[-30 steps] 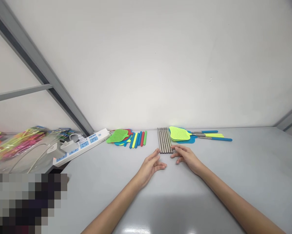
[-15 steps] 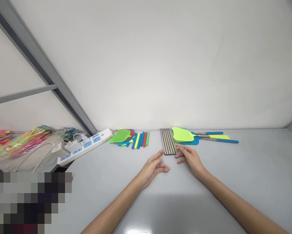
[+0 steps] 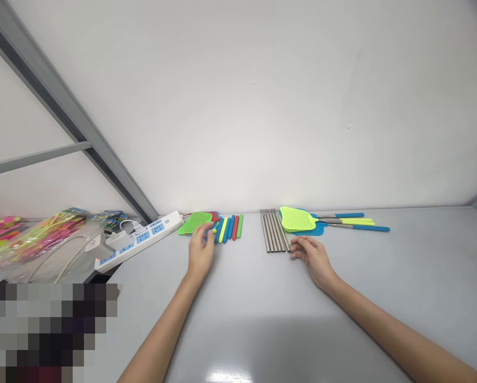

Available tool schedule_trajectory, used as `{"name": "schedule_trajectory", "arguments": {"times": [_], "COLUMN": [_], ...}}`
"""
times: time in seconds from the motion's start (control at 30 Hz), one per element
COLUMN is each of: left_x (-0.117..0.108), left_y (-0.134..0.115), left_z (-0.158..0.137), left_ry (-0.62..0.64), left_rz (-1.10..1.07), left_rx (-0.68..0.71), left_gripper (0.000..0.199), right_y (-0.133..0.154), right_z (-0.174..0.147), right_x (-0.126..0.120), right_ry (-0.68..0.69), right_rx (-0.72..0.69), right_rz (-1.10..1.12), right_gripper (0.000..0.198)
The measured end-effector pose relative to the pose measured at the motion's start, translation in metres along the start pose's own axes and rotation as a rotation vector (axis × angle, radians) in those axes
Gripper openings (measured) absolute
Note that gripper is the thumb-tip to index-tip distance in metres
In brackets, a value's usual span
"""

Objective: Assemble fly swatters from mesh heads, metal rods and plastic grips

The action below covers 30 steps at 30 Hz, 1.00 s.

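Note:
My left hand (image 3: 201,252) reaches over the near edge of a pile of fly swatter heads, its thumb and fingers apart. On top of that pile lies a green swatter head (image 3: 196,222), with red and blue ones partly hidden beneath. My right hand (image 3: 314,260) has its fingers curled in a pinch at the near end of the rightmost metal tube (image 3: 284,236). That tube lies at a slight angle from the row of metal tubes (image 3: 270,231) beside it. Coloured handle grips (image 3: 230,229) in blue, yellow, red and green lie side by side right of my left hand.
Fly swatters with a yellow-green head (image 3: 298,219) on top lie behind my right hand, their handles (image 3: 361,221) pointing right. A white power strip (image 3: 142,239) with plugs and cables sits at the left, near plastic bags of colourful items (image 3: 50,234). A wall borders the grey table (image 3: 262,308).
My left hand has moved left from the metal tubes to the swatter heads. My right hand's fingers have drawn closer together, and the rightmost tube's near end has shifted slightly right.

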<state>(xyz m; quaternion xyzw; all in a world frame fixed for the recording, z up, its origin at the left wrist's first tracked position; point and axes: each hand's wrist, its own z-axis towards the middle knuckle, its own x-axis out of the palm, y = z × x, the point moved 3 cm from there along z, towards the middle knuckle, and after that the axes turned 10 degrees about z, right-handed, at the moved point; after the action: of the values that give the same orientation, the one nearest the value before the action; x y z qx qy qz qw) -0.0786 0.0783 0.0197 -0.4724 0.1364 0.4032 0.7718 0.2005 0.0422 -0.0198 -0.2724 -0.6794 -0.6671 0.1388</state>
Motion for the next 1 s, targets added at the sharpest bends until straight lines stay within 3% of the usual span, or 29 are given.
{"name": "schedule_trajectory", "arguments": {"times": [0.1,0.27,1.0], "left_x": [-0.011,-0.012,-0.001], "left_y": [0.023,0.036,0.033], "left_z": [0.008,0.008,0.005], "left_ry": [-0.053,-0.051,0.116], "left_rz": [0.249,0.400,0.377], "left_rx": [-0.024,-0.032,0.037], "left_gripper": [0.029,0.036,0.051], "right_y": [0.003,0.004,0.001], "right_z": [-0.001,-0.001,0.000], "right_x": [0.000,0.000,0.001], "right_ry": [-0.008,0.000,0.026], "right_rx": [-0.027,-0.042,-0.017], "right_rz": [0.072,0.125,0.059], "right_gripper": [0.012,0.010,0.012]}}
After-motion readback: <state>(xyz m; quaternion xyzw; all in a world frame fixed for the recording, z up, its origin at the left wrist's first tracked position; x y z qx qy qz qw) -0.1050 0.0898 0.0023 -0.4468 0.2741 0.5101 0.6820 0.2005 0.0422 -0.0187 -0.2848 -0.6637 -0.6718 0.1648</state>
